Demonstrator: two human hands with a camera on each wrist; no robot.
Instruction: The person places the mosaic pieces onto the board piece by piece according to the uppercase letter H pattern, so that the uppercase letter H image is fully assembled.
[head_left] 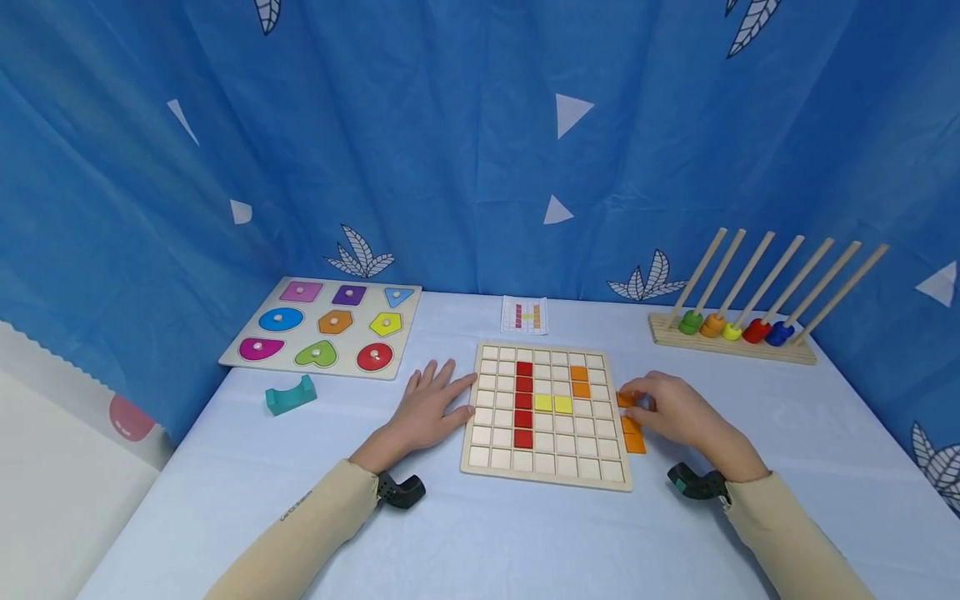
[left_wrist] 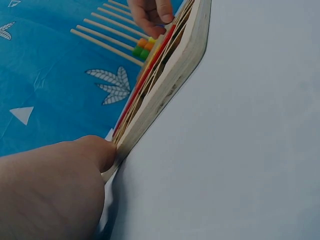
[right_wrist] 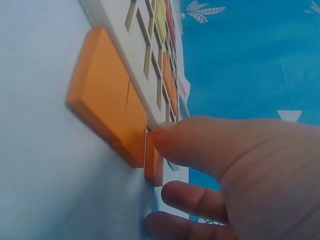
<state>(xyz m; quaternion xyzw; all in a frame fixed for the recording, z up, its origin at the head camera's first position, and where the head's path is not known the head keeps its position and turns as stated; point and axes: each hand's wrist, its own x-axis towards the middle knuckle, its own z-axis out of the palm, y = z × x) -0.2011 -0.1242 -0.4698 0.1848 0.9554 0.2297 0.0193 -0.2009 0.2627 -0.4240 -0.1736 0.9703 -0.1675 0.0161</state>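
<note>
A wooden grid board [head_left: 546, 475] lies on the table with a column of red tiles [head_left: 522, 400], two yellow tiles [head_left: 552, 404] and two orange tiles [head_left: 580, 382] in its squares. My left hand [head_left: 425, 408] rests flat with spread fingers, thumb and forefinger against the board's left edge; its thumb [left_wrist: 97, 150] shows at that edge in the left wrist view. Right of the board, my right hand [head_left: 675, 408] pinches an orange tile [right_wrist: 154, 162], partly hidden by the fingers. Nearer to me, more loose orange tiles [right_wrist: 102, 85] lie along the board's right edge.
Behind the board lies a small pattern card [head_left: 524, 317]. A shape puzzle [head_left: 352, 367] stands at the back left, with a teal curved block [head_left: 291, 396] before it. At the back right is a wooden peg stand [head_left: 735, 346] with coloured beads. A blue curtain [head_left: 480, 167] hangs behind.
</note>
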